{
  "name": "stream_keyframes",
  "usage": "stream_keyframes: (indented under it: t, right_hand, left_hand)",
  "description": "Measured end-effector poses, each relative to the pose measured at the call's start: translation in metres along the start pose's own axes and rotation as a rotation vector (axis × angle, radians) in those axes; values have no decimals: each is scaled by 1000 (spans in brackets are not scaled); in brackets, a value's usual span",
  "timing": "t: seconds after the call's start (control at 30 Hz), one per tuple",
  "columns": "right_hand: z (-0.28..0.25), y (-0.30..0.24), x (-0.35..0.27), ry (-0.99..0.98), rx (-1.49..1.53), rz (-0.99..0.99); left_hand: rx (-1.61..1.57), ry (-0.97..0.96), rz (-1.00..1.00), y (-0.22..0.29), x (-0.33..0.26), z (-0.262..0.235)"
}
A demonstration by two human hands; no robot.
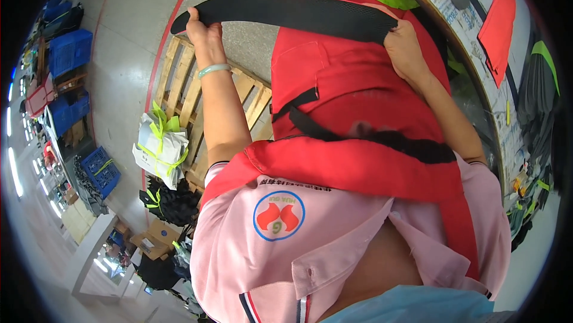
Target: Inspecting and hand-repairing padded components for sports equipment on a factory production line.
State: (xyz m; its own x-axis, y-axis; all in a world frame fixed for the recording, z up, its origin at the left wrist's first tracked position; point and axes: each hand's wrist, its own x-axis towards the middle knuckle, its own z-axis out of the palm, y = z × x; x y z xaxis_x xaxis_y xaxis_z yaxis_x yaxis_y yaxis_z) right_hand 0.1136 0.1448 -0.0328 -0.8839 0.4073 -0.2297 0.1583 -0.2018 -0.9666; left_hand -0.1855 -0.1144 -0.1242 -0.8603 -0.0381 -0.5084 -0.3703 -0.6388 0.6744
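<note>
A long, curved black strip (286,10) of flat sheet material, with a perforated-looking texture toward its right end, is stretched between my hands above my red apron (352,78). My left hand (205,29) grips it close to its rounded left end, thumb over the top edge. At the other end my right hand (407,48) pinches the strip, its fingers folded over. The strip bows slightly upward and its lower edge hangs free between the two grips. A pale green bangle (213,70) circles my left wrist.
To the right runs a worktable (471,42) bearing red pieces (500,28) and a pile of dark strips (537,93). A wooden pallet (190,93) lies on the floor at left, beside a tied white bundle (160,150). Blue crates (70,54) stand farther left.
</note>
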Motion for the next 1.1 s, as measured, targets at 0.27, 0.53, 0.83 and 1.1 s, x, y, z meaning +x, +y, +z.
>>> stream_keyframes:
  t: [0.27,0.53,0.83,1.1]
  right_hand:
    - [-8,-13,-17,-66,28,-6]
    - [-67,-7,12,-246,-178,300]
    - [-39,-74,78,-1,57,49]
    - [14,-36,49,-248,-159,-49]
  left_hand:
    - [-51,17,-105,-18,2,-17]
    - [1086,-3,648,21,-15,-43]
    - [1101,-1220,-604,-10,-177,73]
    - [452,-692,93,48,-78,117]
